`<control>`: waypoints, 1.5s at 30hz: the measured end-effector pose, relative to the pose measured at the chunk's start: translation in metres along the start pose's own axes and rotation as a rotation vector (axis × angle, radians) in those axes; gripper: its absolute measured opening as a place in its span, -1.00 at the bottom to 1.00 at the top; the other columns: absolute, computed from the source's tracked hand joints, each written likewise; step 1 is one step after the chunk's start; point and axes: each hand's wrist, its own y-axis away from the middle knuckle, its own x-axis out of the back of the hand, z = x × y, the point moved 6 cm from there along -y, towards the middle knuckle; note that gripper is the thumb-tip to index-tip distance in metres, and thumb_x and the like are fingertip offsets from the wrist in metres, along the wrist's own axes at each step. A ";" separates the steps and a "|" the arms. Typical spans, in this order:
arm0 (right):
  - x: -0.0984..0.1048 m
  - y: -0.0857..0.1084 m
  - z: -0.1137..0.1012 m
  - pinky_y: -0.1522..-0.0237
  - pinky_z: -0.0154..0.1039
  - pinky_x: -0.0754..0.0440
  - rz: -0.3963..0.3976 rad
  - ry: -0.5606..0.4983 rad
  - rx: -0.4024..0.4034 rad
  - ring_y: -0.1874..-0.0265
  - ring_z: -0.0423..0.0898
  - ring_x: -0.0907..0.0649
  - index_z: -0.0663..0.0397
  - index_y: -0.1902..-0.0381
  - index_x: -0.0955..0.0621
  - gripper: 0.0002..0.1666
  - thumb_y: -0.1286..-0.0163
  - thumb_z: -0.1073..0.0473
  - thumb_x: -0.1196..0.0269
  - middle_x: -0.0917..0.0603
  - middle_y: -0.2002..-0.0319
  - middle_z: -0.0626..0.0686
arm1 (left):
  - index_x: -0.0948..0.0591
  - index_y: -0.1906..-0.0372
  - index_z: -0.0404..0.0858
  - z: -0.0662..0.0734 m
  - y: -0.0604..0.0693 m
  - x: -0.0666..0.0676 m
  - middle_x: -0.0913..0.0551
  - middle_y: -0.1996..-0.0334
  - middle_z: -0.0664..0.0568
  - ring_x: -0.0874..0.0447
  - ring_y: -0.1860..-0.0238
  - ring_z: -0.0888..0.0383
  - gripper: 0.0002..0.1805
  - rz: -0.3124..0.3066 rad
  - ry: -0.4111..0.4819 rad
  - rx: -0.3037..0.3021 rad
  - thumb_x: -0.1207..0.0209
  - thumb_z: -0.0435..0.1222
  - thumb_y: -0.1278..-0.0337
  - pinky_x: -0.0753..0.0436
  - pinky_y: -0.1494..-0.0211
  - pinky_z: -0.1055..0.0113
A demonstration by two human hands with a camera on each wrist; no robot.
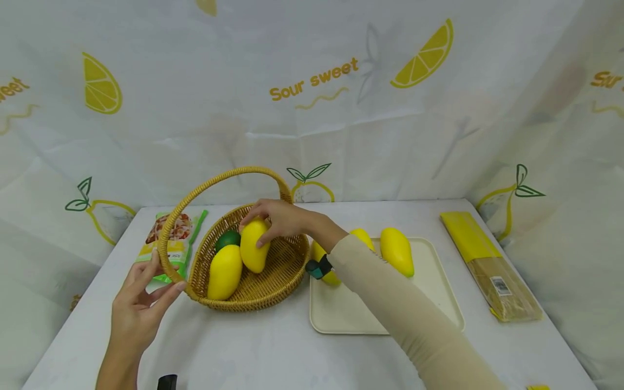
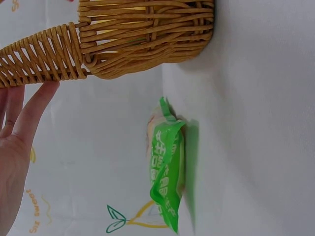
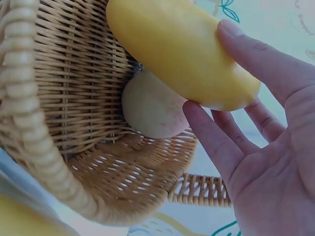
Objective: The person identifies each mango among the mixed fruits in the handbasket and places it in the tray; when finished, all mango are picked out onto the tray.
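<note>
Yellow mango (image 1: 254, 249) at wicker basket (image 1: 281, 265), frame centre-left.
We log right grip (image 1: 279, 218) pinching that mango; left grip (image 1: 140, 298), lower left, holding the basket handle (image 1: 219, 177).

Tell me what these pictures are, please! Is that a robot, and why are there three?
No robot here, just a person's bare left hand and right hand. The wide picture comes from a camera on the person's head, looking forward and down. The other two come from wrist cameras, so each shows one hand's work up close.

The left hand's grip is on the handle of a wicker basket. The right hand's grip is on a yellow mango.

In the basket are another mango, a dark green fruit and, seen from the right wrist, a pale, peach-like fruit.

The white-covered table also has a cream tray with more mangoes, a green-edged food packet and a long yellow-and-brown packet.
</note>
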 end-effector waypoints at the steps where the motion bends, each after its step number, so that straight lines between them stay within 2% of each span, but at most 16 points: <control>1: 0.001 0.001 0.000 -0.37 -0.10 -0.61 0.003 -0.004 0.001 -0.19 -0.06 -0.52 -0.20 -0.23 -0.67 -0.43 -0.25 0.15 -0.51 -0.50 -0.30 0.00 | -0.30 -0.45 -0.47 0.000 0.000 0.000 -0.51 -0.02 0.21 -0.55 -0.05 0.35 -0.13 -0.001 -0.004 -0.008 -0.29 -0.79 0.06 -0.73 -0.04 0.61; 11: 0.009 0.007 0.007 -0.42 -0.14 -0.57 0.006 0.034 -0.009 -0.31 -0.05 -0.51 -0.14 -0.35 -0.59 -0.32 -0.26 0.13 -0.50 -0.47 -0.38 0.01 | -0.30 -0.45 -0.46 0.001 0.000 0.000 -0.51 -0.02 0.21 -0.55 -0.04 0.36 -0.13 0.002 0.008 -0.003 -0.29 -0.78 0.06 -0.73 -0.02 0.62; 17: 0.013 0.011 0.004 -0.41 -0.15 -0.59 0.013 0.027 0.021 -0.29 -0.05 -0.51 -0.10 -0.34 -0.59 -0.34 -0.28 0.12 -0.49 -0.50 -0.36 0.01 | -0.31 -0.45 -0.46 0.001 0.000 0.000 -0.51 -0.02 0.21 -0.55 -0.04 0.36 -0.13 0.003 0.002 -0.012 -0.30 -0.78 0.06 -0.73 -0.03 0.62; 24: 0.020 0.020 -0.003 -0.54 -0.12 -0.49 0.017 0.006 0.060 -0.35 -0.05 -0.51 -0.02 -0.33 -0.59 -0.38 -0.32 0.15 -0.45 -0.51 -0.35 0.02 | -0.30 -0.45 -0.46 0.001 -0.001 0.000 -0.51 -0.02 0.20 -0.55 -0.05 0.36 -0.13 -0.002 0.009 -0.018 -0.30 -0.77 0.05 -0.72 -0.04 0.62; 34: 0.030 0.037 -0.013 -0.52 -0.19 -0.50 0.002 -0.026 0.121 -0.39 -0.11 -0.50 -0.03 -0.34 -0.58 -0.38 -0.33 0.15 -0.44 -0.57 -0.37 -0.04 | -0.31 -0.45 -0.48 0.001 0.000 -0.001 -0.52 -0.01 0.19 -0.54 -0.04 0.34 -0.13 0.006 0.018 -0.016 -0.28 -0.80 0.07 -0.73 -0.03 0.63; 36: 0.032 0.041 -0.015 -0.53 -0.18 -0.50 -0.004 -0.044 0.131 -0.39 -0.10 -0.51 0.02 -0.35 -0.57 -0.37 -0.33 0.16 -0.44 -0.57 -0.37 -0.02 | -0.31 -0.45 -0.47 0.001 0.000 -0.001 -0.52 -0.01 0.20 -0.54 -0.04 0.35 -0.12 0.008 -0.007 -0.011 -0.27 -0.81 0.08 -0.73 -0.02 0.64; 41: 0.037 0.053 -0.018 -0.43 -0.20 -0.58 -0.008 -0.069 0.155 -0.33 -0.09 -0.56 0.04 -0.34 -0.57 -0.38 -0.34 0.15 -0.44 -0.57 -0.38 -0.01 | -0.32 -0.45 -0.46 0.000 0.001 -0.001 -0.52 -0.01 0.19 -0.55 -0.03 0.35 -0.12 0.022 -0.019 -0.001 -0.27 -0.82 0.09 -0.72 -0.01 0.65; 45: 0.042 0.066 -0.018 -0.27 -0.26 -0.70 -0.001 -0.082 0.162 -0.36 -0.07 -0.55 -0.02 -0.31 -0.60 -0.40 -0.32 0.14 -0.45 -0.55 -0.40 0.00 | -0.31 -0.44 -0.48 0.000 0.000 0.000 -0.53 -0.03 0.17 -0.56 -0.04 0.34 -0.13 0.016 0.042 -0.015 -0.28 -0.80 0.07 -0.73 -0.01 0.63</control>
